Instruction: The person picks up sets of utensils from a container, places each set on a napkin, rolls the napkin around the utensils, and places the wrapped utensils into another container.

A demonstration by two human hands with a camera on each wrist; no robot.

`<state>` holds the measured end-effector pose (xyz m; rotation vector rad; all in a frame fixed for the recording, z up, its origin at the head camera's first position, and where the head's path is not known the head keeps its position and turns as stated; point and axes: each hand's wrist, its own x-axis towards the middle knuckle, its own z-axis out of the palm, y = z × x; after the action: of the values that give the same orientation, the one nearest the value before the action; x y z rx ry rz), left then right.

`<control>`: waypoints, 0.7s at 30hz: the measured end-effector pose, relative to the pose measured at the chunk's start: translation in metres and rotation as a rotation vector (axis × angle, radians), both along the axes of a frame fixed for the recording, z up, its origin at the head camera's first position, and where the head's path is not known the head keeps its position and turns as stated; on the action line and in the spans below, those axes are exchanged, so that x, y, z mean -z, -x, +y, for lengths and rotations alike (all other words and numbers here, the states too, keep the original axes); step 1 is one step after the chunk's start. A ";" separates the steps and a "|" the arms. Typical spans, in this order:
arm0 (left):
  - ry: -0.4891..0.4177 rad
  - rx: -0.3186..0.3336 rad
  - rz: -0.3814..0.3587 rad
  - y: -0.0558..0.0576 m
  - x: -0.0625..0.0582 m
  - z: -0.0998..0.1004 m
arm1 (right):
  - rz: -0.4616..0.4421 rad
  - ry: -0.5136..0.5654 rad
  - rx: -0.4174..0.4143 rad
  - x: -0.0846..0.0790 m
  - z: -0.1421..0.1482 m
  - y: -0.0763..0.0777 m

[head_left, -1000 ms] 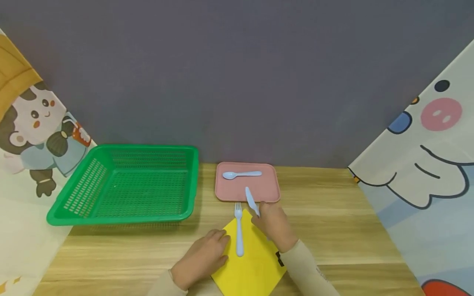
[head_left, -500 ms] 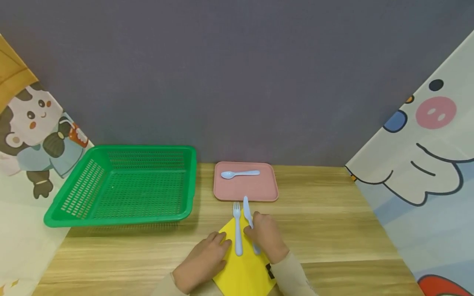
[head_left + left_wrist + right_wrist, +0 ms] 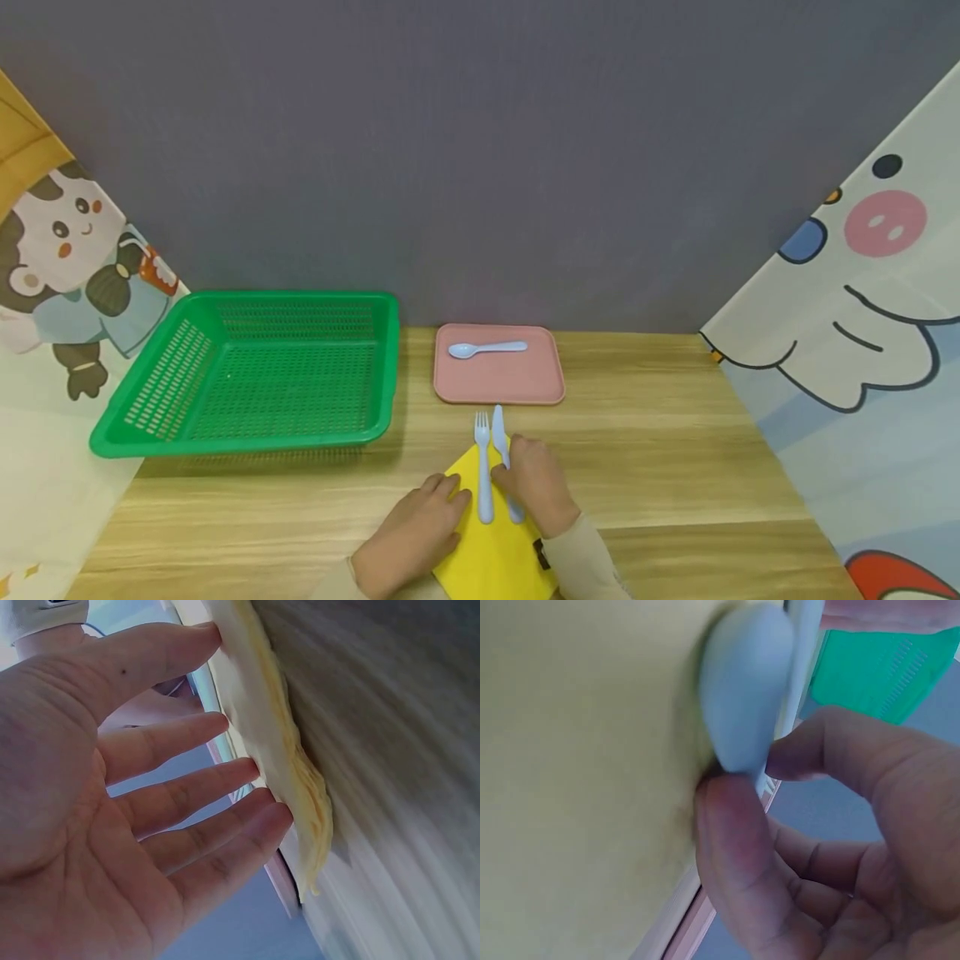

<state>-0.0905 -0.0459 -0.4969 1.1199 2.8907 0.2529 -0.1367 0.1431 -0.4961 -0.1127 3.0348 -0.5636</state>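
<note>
A folded yellow napkin point(image 3: 487, 571) lies on the wooden table, turned like a diamond. On it rests a pale blue fork point(image 3: 484, 483), its tines past the far corner. Just right of the fork lies a pale blue knife point(image 3: 499, 432), blade pointing away. My right hand point(image 3: 536, 487) pinches the knife, and the right wrist view shows the rounded handle end point(image 3: 746, 682) against the yellow surface. With fingers extended, my left hand point(image 3: 416, 529) touches the napkin's left edge; the left wrist view shows fingertips at its layered side point(image 3: 300, 772).
Beyond the napkin sits a pink tray point(image 3: 525, 385) holding a pale blue spoon point(image 3: 491, 347). A green basket point(image 3: 292, 296) stands at the left. Behind them rises a grey panel point(image 3: 480, 167), with cartoon-printed sheets along both sides.
My right hand has brought the knife nearer and leftward, away from the tray, and its slant has straightened beside the fork. The left hand stays at the napkin's edge.
</note>
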 end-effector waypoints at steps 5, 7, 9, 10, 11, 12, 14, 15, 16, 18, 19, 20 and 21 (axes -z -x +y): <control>-0.004 0.006 0.012 -0.001 0.000 0.000 | 0.005 -0.018 0.000 0.000 -0.002 -0.001; -0.010 0.009 0.015 -0.001 0.000 -0.001 | 0.020 -0.034 -0.006 0.001 -0.003 -0.001; -0.015 0.011 0.025 -0.002 0.001 -0.001 | 0.039 -0.048 -0.015 0.002 -0.004 -0.002; -0.019 0.011 0.031 -0.002 0.001 -0.001 | 0.050 -0.050 -0.016 0.002 -0.005 -0.002; -0.023 0.011 0.042 -0.002 0.001 -0.001 | 0.059 -0.054 -0.018 0.002 -0.005 -0.002; -0.025 0.012 0.051 -0.002 0.001 -0.001 | 0.064 -0.054 -0.017 0.003 -0.005 -0.003; -0.027 0.010 0.065 -0.002 0.001 -0.001 | 0.077 -0.055 -0.015 0.003 -0.006 -0.003; -0.026 0.009 0.067 -0.002 0.001 -0.001 | 0.079 -0.053 -0.014 0.003 -0.006 -0.003; -0.024 0.009 0.068 -0.002 0.001 -0.001 | 0.084 -0.050 -0.015 0.003 -0.006 -0.003; -0.017 0.007 0.062 -0.002 0.002 -0.001 | 0.088 -0.041 -0.015 0.003 -0.006 -0.003; -0.015 0.006 0.057 -0.001 0.002 -0.001 | 0.090 -0.039 -0.016 0.003 -0.006 -0.004; -0.012 0.006 0.054 -0.001 0.002 -0.001 | 0.089 -0.032 -0.015 0.004 -0.005 -0.004; -0.011 0.007 0.050 -0.001 0.002 -0.001 | 0.089 -0.024 -0.015 0.003 -0.005 -0.005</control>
<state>-0.0891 -0.0467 -0.4991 1.1538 2.9321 0.2450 -0.1322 0.1379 -0.4996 -0.1637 3.1229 -0.5352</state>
